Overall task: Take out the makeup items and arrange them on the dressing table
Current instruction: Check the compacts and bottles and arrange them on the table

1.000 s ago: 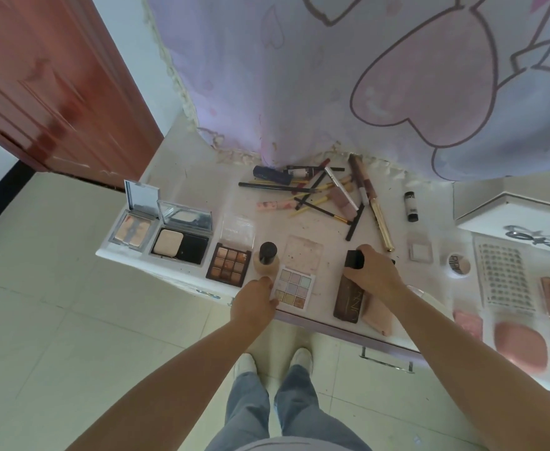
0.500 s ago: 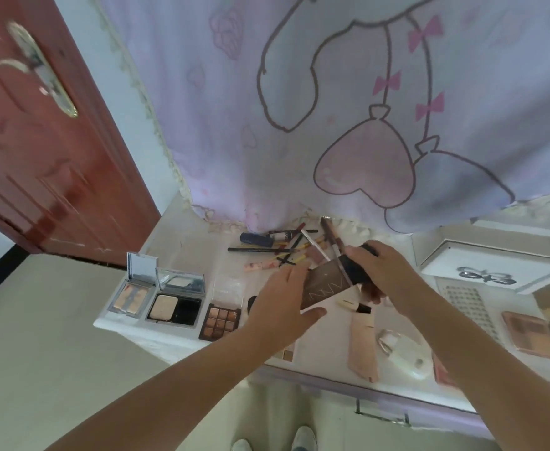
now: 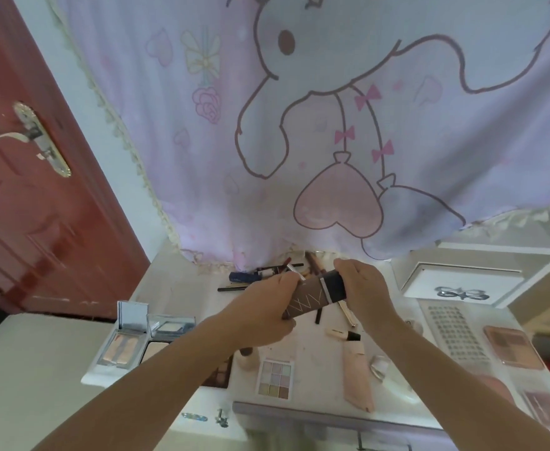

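Both hands hold a brown tube [image 3: 312, 296] with a black cap [image 3: 333, 285], lifted clear of the table [image 3: 312, 353] above the pile of pencils [image 3: 267, 275] at the back. Left hand [image 3: 262, 315] wraps the tube's flat lower end, fingers curled around it. Right hand [image 3: 363, 288] is clamped over the cap end, thumb on top, fingers hidden behind. The tube lies tilted, cap end up and to the right.

Step looks like either uncapping or just repositioning before setting it down; cannot tell which. To do it well: keep the left grip on the crimped end and not mid-body, so nothing squeezes out if the cap loosens. Pick a bare spot first. The front row already has the open compacts [image 3: 127, 340], the pastel palette [image 3: 275, 379] and a pink tube [image 3: 358, 375], so a free gap between the pastel palette and the pink tube seems the natural slot. Lay it parallel to the pink tube, label up. Lower it, don't drop it. A small bottle [image 3: 247, 354] stands just under the left wrist and could get knocked over on the way down.

Both forearms reach forward from the bottom of the view and converge at centre, wrists roughly level, elbows out of frame.
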`<state>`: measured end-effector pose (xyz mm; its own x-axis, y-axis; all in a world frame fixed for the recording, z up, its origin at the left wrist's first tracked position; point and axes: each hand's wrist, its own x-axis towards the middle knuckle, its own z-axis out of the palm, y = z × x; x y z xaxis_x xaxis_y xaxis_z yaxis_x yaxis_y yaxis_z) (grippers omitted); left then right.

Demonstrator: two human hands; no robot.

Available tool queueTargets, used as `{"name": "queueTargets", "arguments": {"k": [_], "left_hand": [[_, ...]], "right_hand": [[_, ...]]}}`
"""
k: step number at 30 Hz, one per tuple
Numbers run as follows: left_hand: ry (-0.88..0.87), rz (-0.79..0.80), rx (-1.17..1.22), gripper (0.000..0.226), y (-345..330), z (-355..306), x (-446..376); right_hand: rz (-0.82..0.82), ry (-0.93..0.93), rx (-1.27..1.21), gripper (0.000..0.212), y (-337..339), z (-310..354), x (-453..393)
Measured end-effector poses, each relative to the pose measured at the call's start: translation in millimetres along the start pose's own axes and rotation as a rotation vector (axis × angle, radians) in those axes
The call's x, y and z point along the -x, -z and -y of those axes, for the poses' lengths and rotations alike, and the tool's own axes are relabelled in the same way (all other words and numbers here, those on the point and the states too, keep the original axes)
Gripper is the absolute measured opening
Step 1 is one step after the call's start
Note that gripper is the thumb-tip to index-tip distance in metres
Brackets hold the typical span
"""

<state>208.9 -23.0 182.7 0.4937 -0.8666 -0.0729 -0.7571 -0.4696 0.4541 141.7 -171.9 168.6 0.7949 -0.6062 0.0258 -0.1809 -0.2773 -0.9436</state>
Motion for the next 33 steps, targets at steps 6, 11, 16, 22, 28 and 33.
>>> {"name": "queueTargets", "arguments": {"k": [6, 11, 16, 22, 28, 33], "left_hand": [[0.0, 0.126, -0.029, 0.033, 17.0, -0.1, -5.0], [0.023, 0.152, -0.023, 0.032, 11.3, 4.5, -4.3], [0.08, -0.245, -0.198, 0.028, -8.6, 2.6, -6.1], [0.026, -0.262, -0.011, 0.026, 3.9, 2.6, -13.0], [-0.01, -0.128, -0.005, 0.029, 10.0, 1.6, -12.9], [-0.005, -0.018, 0.041, 0.028, 7.8, 3.7, -15.4]], "right_hand": [[-0.028, -0.071, -0.083, 0.04, -5.8, -4.0, -1.1], [0.049, -0.09, 0.069, 0.038, -5.0, -5.3, -1.9], [0.157, -0.227, 0.277, 0.031, -4.7, 21.1, -21.4], [0.076, 0.134, 0.417, 0.034, 1.0, 41.8, -20.3], [0.079, 0.175, 0.518, 0.038, 1.9, 30.8, -16.7], [0.08, 0.051, 0.47, 0.034, -0.5, 23.6, -13.3]]}}
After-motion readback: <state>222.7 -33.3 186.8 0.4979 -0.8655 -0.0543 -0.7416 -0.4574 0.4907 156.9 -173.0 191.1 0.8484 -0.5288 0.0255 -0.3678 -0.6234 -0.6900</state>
